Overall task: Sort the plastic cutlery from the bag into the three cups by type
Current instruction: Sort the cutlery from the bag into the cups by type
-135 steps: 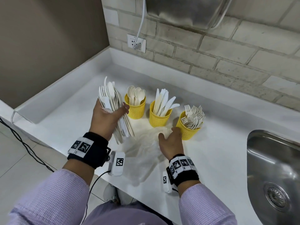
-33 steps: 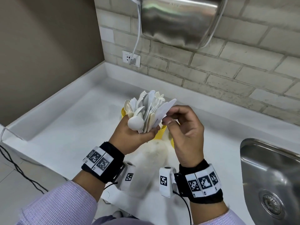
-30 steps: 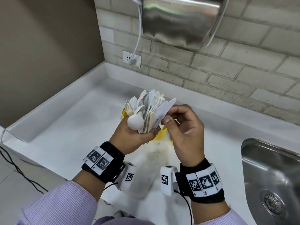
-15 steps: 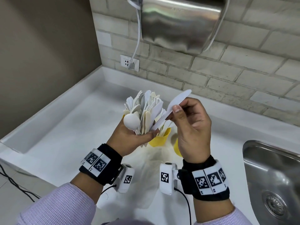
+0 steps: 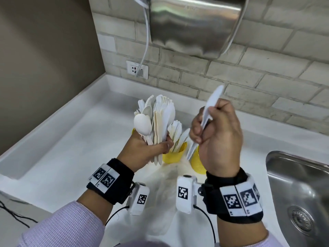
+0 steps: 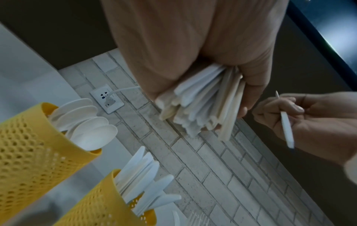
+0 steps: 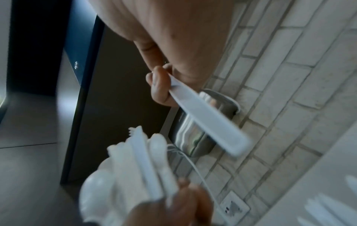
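My left hand (image 5: 142,150) grips an upright bundle of white plastic cutlery (image 5: 156,120) above the counter; the bundle's handle ends (image 6: 201,110) show in the left wrist view. My right hand (image 5: 215,136) pinches a single white knife (image 5: 208,111), pulled clear to the right of the bundle and tilted; the knife (image 7: 204,116) also shows in the right wrist view. Below stand yellow mesh cups: the spoon cup (image 6: 34,149), the knife cup (image 5: 173,155) and a third cup (image 5: 197,161) half hidden behind my right hand. The empty clear bag (image 5: 163,189) lies on the counter before them.
A steel sink (image 5: 299,189) is set into the white counter (image 5: 62,157) at right. A steel hand dryer (image 5: 195,25) hangs on the brick wall, its cable plugged into a socket (image 5: 137,69). A raised rim edges the counter's left and back.
My left hand lifted the bundle from beside the cups to chest height. My right hand left the bag, pinched a knife in the bundle and drew it out up and to the right.
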Demonstrator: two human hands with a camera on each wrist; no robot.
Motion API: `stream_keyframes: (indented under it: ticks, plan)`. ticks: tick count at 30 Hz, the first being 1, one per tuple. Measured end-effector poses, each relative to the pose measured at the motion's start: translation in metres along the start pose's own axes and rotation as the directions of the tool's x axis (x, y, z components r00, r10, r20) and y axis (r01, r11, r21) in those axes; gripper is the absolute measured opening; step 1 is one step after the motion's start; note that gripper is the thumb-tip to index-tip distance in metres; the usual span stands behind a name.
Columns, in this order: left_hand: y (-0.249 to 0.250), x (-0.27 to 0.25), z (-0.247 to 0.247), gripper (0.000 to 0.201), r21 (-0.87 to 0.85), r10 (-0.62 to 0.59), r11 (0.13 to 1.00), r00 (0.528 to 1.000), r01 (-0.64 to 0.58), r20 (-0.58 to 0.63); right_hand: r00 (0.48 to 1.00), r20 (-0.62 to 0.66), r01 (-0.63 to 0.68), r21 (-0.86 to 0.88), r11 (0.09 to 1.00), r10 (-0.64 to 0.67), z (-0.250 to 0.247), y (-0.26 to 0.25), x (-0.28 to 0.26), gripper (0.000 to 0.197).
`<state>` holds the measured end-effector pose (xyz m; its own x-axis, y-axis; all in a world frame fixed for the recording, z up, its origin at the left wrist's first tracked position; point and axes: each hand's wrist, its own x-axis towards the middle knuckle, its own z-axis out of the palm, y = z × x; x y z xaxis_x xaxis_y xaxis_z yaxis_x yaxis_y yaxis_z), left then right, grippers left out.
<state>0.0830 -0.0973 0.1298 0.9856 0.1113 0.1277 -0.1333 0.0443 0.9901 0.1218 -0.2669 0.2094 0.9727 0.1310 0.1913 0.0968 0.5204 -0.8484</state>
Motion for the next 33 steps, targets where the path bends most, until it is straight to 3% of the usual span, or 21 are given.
stream_keyframes:
  ticks: [3,7,15,22,29,33]
  plan:
    - [-0.003,0.005,0.002,0.019,-0.063,0.022,0.998,1.0,-0.023,-0.003,0.993,0.065,-0.085,-0.202,0.976,0.1,0.009,0.015,-0.006,0.01]
    - [-0.001,0.006,0.004,0.012,-0.102,0.056,0.993,0.998,-0.053,0.029,0.995,0.092,-0.004,-0.329,0.944,0.036,0.013,0.03,-0.01,0.014]
    - [-0.002,0.009,-0.001,0.026,-0.016,0.033,0.999,0.999,-0.033,0.004,0.998,0.042,0.053,-0.499,0.865,-0.037,0.013,0.042,-0.003,0.013]
    - [-0.005,0.011,-0.007,0.036,0.032,0.004,0.999,1.0,-0.005,0.029,0.999,0.043,0.034,-0.48,0.877,-0.015,0.007,0.047,0.003,0.008]
    - [-0.004,0.011,-0.009,0.025,0.015,-0.011,1.0,1.0,0.011,0.022,0.997,0.064,0.057,-0.398,0.916,-0.034,0.008,0.047,0.007,0.014]
    - [-0.007,0.012,-0.009,0.015,0.018,-0.041,0.999,0.999,0.04,0.035,0.996,0.078,0.081,-0.462,0.883,-0.05,0.007,0.047,0.008,0.021]
